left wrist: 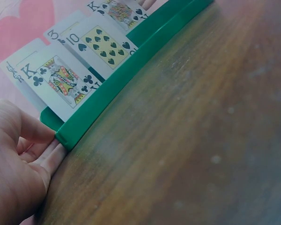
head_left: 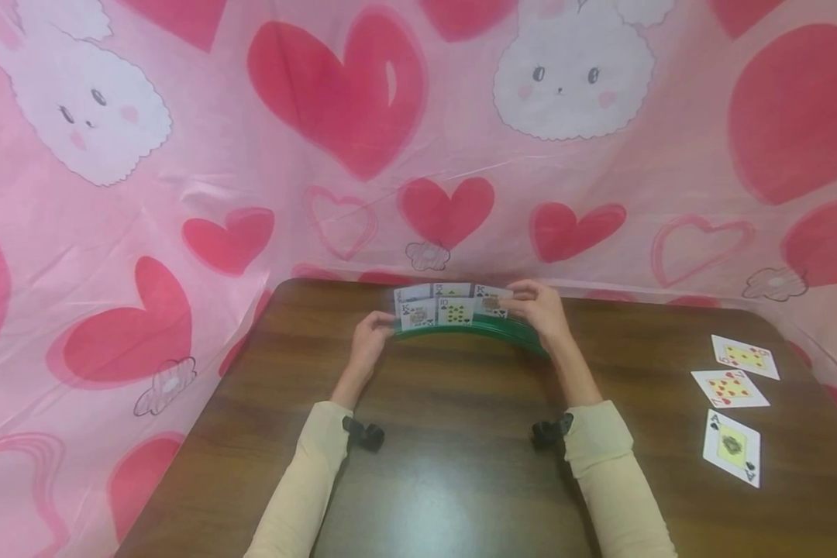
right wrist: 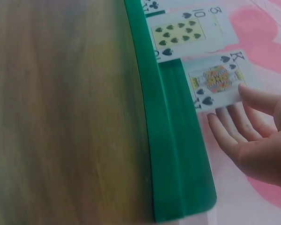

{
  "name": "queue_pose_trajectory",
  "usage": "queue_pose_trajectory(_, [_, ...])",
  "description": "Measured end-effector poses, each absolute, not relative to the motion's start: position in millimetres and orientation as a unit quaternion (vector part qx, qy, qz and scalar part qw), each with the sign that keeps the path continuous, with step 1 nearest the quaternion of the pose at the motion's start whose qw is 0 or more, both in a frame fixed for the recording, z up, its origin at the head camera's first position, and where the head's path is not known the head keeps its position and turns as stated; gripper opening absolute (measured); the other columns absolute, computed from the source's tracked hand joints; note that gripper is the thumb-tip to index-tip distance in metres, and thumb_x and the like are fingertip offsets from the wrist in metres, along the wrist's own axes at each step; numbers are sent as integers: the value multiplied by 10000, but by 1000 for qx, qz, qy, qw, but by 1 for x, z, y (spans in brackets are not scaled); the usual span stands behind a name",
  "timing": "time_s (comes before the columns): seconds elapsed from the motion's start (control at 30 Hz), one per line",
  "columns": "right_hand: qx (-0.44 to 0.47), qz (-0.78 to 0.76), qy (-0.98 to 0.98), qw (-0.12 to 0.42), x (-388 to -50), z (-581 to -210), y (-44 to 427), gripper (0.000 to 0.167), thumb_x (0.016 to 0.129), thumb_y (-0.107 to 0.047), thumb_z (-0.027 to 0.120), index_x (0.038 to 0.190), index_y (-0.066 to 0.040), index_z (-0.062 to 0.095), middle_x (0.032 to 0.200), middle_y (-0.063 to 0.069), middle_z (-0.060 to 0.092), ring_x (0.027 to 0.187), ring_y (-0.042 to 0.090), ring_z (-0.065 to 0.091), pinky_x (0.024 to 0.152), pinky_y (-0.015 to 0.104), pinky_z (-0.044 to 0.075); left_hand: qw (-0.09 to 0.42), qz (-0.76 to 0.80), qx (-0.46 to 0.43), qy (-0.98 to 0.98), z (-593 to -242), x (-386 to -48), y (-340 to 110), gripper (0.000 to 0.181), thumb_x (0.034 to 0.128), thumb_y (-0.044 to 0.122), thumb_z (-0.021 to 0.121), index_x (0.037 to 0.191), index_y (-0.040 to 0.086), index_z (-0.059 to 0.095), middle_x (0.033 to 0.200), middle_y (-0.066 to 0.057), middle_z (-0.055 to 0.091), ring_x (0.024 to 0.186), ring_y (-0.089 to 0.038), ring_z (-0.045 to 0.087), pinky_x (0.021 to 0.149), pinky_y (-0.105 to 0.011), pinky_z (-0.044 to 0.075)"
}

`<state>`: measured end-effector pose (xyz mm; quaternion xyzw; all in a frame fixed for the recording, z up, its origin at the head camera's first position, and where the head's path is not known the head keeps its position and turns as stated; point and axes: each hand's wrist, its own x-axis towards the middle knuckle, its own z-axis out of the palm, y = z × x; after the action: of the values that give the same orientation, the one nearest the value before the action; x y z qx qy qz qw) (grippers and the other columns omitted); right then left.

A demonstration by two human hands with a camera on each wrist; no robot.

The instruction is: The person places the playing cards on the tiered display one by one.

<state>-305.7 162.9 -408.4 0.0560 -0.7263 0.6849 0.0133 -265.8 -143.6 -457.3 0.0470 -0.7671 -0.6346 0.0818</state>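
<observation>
A curved green card holder [head_left: 509, 332] stands near the table's far edge. My left hand [left wrist: 18, 159] pinches its left end between thumb and fingers. In its front row stand a king of clubs [left wrist: 61, 79] and a ten of spades [left wrist: 100, 47]. Behind them show a card marked 3 [left wrist: 56, 33] and a mostly covered card [head_left: 411, 292] with lettering down its corner. Toward the right of the back row, my right hand [right wrist: 260, 140] grips the king of spades [right wrist: 218, 79], thumb on its face and fingers behind; its lower edge is at the holder.
On the right of the brown wooden table [head_left: 418, 434] lie an ace of spades [head_left: 732, 448], a red seven [head_left: 729, 388] and another red card [head_left: 745, 357], all face up. A pink cloth [head_left: 460, 155] with hearts and rabbits hangs behind the table.
</observation>
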Motion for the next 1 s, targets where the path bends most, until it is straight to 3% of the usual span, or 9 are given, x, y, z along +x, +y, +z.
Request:
queue_pose_trajectory(0.17, [54, 675, -736, 13, -304, -407, 178, 346, 691, -130, 738, 994, -11, 622, 902, 111, 655, 791, 187, 634, 697, 284, 497, 83, -636, 46, -766, -458, -267, -143, 189, 776, 8, 542, 946, 42, 616, 1018, -102, 595, 938, -226, 539, 818, -377, 420])
queue_pose_trajectory(0.47, [8, 661, -750, 13, -290, -392, 218, 376, 778, -71, 648, 1073, 134, 536, 932, 183, 648, 903, 300, 608, 779, 356, 465, 97, -634, 37, -766, -457, -267, -142, 193, 757, -10, 545, 933, 21, 620, 983, -120, 605, 902, -227, 550, 790, -353, 426])
queue_pose_trajectory(0.6, [-10, 633, -773, 25, -284, -389, 242, 369, 797, -88, 631, 1080, 129, 535, 940, 173, 650, 869, 256, 626, 751, 324, 478, 92, -630, 36, -771, -457, -267, -142, 188, 768, 4, 541, 935, 37, 620, 993, -108, 601, 915, -225, 543, 802, -365, 421])
queue_pose_trajectory(0.73, [-16, 593, -804, 45, -283, -397, 271, 389, 796, -169, 644, 1074, 89, 558, 900, 82, 668, 836, 200, 639, 748, 312, 476, 93, -628, 34, -772, -458, -267, -142, 191, 775, 0, 536, 943, 31, 621, 1000, -112, 601, 918, -221, 542, 799, -354, 419])
queue_pose_trajectory(1.0, [-19, 565, -821, 79, -273, -401, 314, 454, 783, -213, 657, 1051, 132, 537, 755, -94, 652, 723, 70, 642, 650, 220, 493, 86, -635, 43, -767, -456, -266, -142, 211, 779, -20, 546, 976, 1, 617, 1037, -156, 594, 938, -256, 546, 802, -345, 406])
